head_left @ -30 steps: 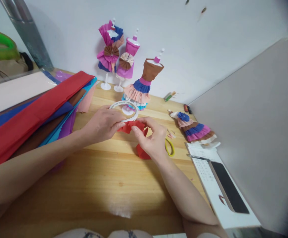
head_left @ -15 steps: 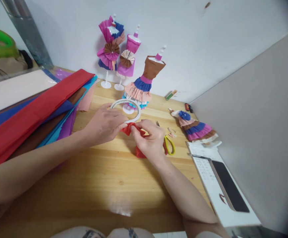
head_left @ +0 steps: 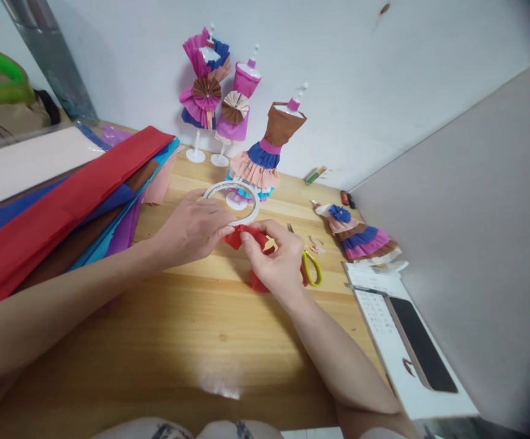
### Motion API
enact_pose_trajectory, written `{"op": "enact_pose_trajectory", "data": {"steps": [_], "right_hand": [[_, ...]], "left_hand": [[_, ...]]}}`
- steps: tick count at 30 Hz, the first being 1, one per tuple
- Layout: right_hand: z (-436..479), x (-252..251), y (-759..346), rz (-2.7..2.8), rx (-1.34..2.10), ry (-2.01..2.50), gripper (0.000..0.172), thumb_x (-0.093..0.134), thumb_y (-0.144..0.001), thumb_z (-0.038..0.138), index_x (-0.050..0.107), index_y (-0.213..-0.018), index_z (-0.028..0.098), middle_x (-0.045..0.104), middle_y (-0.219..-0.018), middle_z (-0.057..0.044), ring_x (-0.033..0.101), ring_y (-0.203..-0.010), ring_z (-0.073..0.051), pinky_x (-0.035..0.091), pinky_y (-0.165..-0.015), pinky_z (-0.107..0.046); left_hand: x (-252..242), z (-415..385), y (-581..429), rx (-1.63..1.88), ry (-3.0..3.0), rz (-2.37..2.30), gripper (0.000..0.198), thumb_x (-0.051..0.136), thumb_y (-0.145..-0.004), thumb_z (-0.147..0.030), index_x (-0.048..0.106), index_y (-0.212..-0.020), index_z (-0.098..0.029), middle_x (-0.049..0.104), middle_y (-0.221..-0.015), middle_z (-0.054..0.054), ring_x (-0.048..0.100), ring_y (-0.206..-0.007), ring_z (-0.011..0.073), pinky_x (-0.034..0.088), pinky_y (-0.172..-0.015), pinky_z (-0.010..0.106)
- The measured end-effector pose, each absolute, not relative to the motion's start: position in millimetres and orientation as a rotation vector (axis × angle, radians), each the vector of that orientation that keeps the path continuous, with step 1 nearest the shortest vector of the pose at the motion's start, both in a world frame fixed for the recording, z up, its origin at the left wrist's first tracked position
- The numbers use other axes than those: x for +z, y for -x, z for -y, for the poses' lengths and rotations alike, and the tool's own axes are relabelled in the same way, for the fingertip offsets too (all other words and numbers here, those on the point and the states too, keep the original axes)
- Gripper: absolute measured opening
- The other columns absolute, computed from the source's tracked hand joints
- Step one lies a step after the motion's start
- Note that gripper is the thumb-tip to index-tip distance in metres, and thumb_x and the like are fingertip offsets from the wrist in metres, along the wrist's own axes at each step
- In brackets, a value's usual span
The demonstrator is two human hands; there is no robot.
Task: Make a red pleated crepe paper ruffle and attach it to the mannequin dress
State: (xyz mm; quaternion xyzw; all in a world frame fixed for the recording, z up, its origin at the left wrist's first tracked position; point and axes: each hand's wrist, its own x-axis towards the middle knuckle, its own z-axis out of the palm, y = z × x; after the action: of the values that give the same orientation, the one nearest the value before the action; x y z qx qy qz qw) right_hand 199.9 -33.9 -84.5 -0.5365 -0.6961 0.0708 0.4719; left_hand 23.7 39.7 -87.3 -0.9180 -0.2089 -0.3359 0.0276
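Observation:
Over the middle of the wooden table, my left hand grips a white roll of double-sided tape, its fingers and thumb closed at the ring's near left side. Against the tape's lower edge lies a strip of red crepe paper. My right hand pinches this strip between thumb and forefinger, close to my left thumb. More of the red strip hangs below my right hand and is partly hidden by it. Just right of that hand lie scissors with a yellow handle, partly covered.
Folded crepe paper sheets in several colours cover the left side. Dressed mini mannequins stand along the wall. At right are a lying dressed mannequin, a phone on a white box, a green packet and paper scraps.
Both hands keep nearly the same place. The red strip at my right fingertips has shifted slightly, and a little more of its folded loop shows beside the thumb.

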Motion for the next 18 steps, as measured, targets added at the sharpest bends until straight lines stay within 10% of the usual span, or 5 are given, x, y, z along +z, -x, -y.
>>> {"op": "enact_pose_trajectory", "data": {"steps": [18], "right_hand": [[31.2,-83.6,-195.8,1.404,0.711,1.291,0.012,0.068,-0.076,0.030,0.070,-0.075,0.018,0.067,-0.066,-0.001,0.054,-0.057,-0.012,0.042,-0.055,-0.026]], "left_hand": [[-90.5,-39.1,-25.5,-1.148,2.778,0.643,0.029,0.042,-0.098,-0.026,0.061,-0.078,-0.017,0.061,-0.067,0.001,0.058,-0.067,0.0183,0.046,-0.082,0.038]]}}
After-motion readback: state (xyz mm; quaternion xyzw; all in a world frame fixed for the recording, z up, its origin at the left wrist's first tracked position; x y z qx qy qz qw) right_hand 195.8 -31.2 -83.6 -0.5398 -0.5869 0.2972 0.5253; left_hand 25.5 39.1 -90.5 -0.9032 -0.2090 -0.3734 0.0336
